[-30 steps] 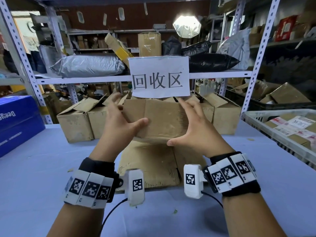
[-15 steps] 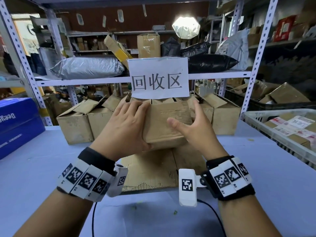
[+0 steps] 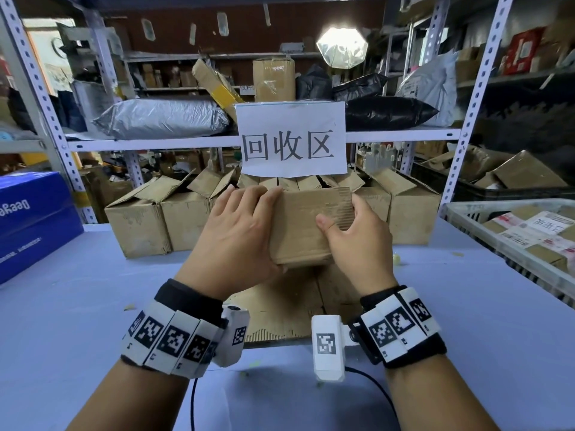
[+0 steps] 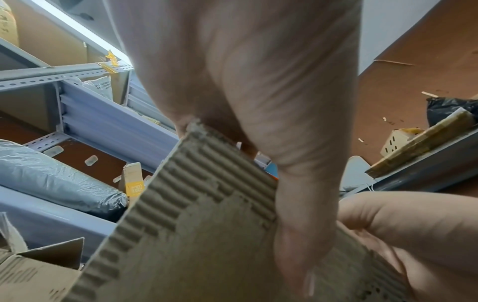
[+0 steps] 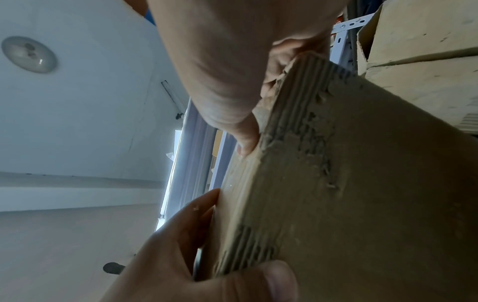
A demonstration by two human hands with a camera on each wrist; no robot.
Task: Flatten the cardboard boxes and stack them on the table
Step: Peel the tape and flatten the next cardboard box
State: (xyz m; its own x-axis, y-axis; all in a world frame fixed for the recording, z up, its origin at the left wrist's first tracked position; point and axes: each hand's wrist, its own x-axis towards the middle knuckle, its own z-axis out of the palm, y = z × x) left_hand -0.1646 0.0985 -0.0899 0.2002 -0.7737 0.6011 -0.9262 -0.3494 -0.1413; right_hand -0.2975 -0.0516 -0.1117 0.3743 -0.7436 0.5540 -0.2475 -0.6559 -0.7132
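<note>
Both hands hold one cardboard box (image 3: 306, 225) in the air above the table (image 3: 77, 290), in the head view. Left hand (image 3: 239, 241) grasps its left side, fingers over the top edge. Right hand (image 3: 357, 241) grasps the right side, thumb on the front. A flattened cardboard (image 3: 289, 309) lies on the table under it, before a row of open boxes (image 3: 140, 222).

At the left wrist, the left hand (image 4: 258, 81) has its thumb pressed on the torn, corrugated face of the box (image 4: 194, 245).

At the right wrist, the right hand (image 5: 227, 61) clamps the box (image 5: 362, 204) edge.
</note>
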